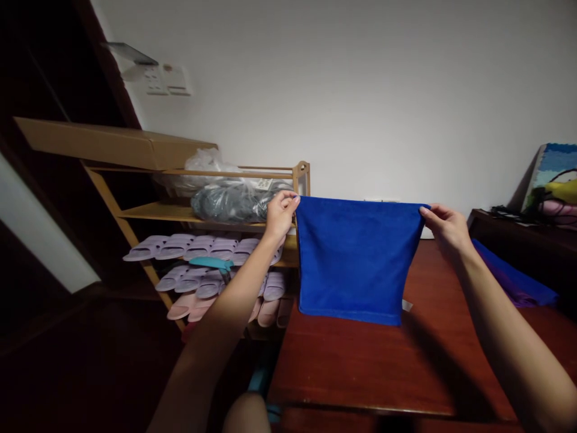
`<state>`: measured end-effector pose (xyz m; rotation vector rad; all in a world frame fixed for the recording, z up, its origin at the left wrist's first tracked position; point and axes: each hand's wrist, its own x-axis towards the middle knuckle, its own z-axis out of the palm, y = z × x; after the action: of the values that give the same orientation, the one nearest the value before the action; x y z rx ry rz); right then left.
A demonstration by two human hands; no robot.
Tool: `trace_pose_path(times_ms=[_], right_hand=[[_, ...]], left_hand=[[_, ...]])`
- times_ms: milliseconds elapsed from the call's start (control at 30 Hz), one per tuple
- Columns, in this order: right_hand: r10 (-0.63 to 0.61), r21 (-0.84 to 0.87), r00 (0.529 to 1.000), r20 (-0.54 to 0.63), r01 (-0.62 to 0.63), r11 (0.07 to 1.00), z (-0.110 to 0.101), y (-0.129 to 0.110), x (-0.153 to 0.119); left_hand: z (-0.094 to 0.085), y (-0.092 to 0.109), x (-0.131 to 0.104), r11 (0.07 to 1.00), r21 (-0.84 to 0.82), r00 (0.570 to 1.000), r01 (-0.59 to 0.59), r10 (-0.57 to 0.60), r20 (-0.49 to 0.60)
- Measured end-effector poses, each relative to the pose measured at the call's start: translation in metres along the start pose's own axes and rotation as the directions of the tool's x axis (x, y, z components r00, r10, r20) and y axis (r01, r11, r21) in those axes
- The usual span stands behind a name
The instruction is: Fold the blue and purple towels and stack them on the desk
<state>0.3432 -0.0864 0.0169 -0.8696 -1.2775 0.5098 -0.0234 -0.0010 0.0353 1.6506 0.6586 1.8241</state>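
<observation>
I've got the blue cloth (354, 258) spread out by its top corners, hanging over the red-brown table (360, 367). On my feed the left hand (280, 215) has thumb and fingers pinched together on one corner, and the right hand (446, 227) pinches the other, no real gap in either grip. Can't tell if the bottom edge touches. Lilac slippers (179, 246) line the rack (157, 211) over on the left.
</observation>
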Motion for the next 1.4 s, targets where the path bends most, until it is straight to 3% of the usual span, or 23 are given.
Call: trace_pose_path(times_ms=[200,333,500,633,800,1067,1267,1400], right_hand=[[0.105,-0.056,0.989,-0.103,-0.111,0.992,0.008,0.029,0.024],[0.197,-0.041,0.972,-0.126,-0.203,0.978,0.012,0.061,0.031],[0.307,0.022,0.949,-0.071,-0.306,0.952,0.017,0.102,0.029],[0.349,0.014,0.935,-0.066,-0.348,0.937,0.023,0.135,0.033],[0.365,-0.078,0.930,-0.054,-0.368,0.926,0.029,0.183,0.036],[0.387,-0.430,0.921,0.042,-0.333,0.839,0.040,0.248,0.021],[0.437,-0.722,0.886,0.152,-0.202,0.662,0.051,0.269,-0.007],[0.468,-0.852,0.853,0.232,-0.053,0.521,0.055,0.269,-0.020]], left_hand=[[0.013,-0.026,0.014,0.974,0.197,0.985,0.111,-0.082,-0.153],[0.017,-0.052,0.013,0.949,0.213,0.968,0.231,-0.203,-0.147],[0.022,-0.088,0.009,0.890,0.206,0.913,0.407,-0.394,-0.106],[0.030,-0.120,0.006,0.852,0.256,0.890,0.456,-0.440,-0.120],[0.037,-0.165,-0.004,0.810,0.407,0.905,0.421,-0.403,-0.134],[0.043,-0.217,-0.025,0.687,0.656,0.900,0.312,-0.434,0.027],[0.045,-0.239,-0.057,0.520,0.839,0.853,0.160,-0.500,0.148],[0.045,-0.242,-0.072,0.428,0.904,0.782,-0.005,-0.562,0.271]])
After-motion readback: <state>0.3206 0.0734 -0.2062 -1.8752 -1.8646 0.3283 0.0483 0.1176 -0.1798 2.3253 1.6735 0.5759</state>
